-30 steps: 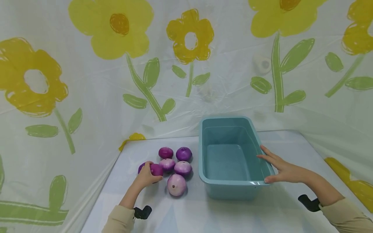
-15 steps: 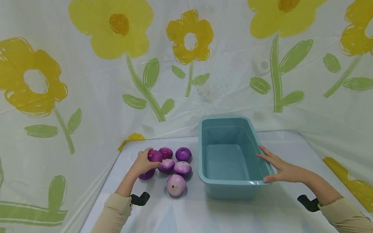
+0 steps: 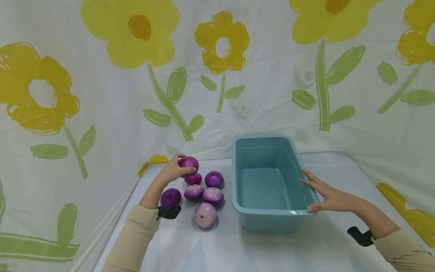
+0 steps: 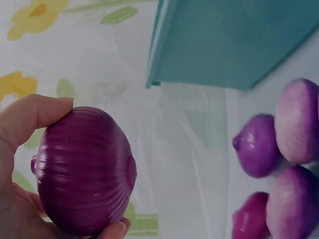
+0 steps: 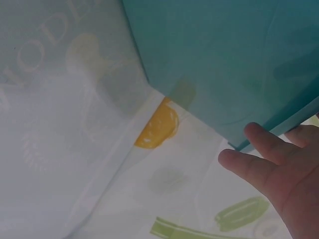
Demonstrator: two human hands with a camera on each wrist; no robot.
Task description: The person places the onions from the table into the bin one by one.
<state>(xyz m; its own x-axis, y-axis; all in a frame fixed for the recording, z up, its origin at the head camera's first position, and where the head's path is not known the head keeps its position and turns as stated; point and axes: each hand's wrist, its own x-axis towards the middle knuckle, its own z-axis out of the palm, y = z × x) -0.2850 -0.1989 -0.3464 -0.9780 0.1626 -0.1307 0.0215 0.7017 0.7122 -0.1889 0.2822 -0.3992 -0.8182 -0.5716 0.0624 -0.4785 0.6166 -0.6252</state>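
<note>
My left hand (image 3: 172, 170) holds a purple onion (image 3: 188, 164) between thumb and fingers, raised over the back of the onion group. In the left wrist view the held onion (image 4: 84, 172) shows its ribbed skin and small stem nub. Below it sits a magenta onion (image 3: 193, 179), partly covered in the head view. My right hand (image 3: 333, 198) rests on the right rim of a teal plastic basin (image 3: 272, 222), fingers spread and extended, thumb at the front corner. In the right wrist view two fingertips (image 5: 254, 130) lie near the basin's rim.
Beside the basin's left wall are a purple onion (image 3: 214, 180) and paler onions (image 3: 213, 196), with a whitish one (image 3: 205, 215) in front. A dark purple onion (image 3: 171, 198) lies left, near my wrist strap. A flowered curtain (image 3: 217, 124) hangs behind the table.
My left hand has lifted the purple onion from the left of the group and carried it away from me, up over the back onions. The right hand and basin stay put.
</note>
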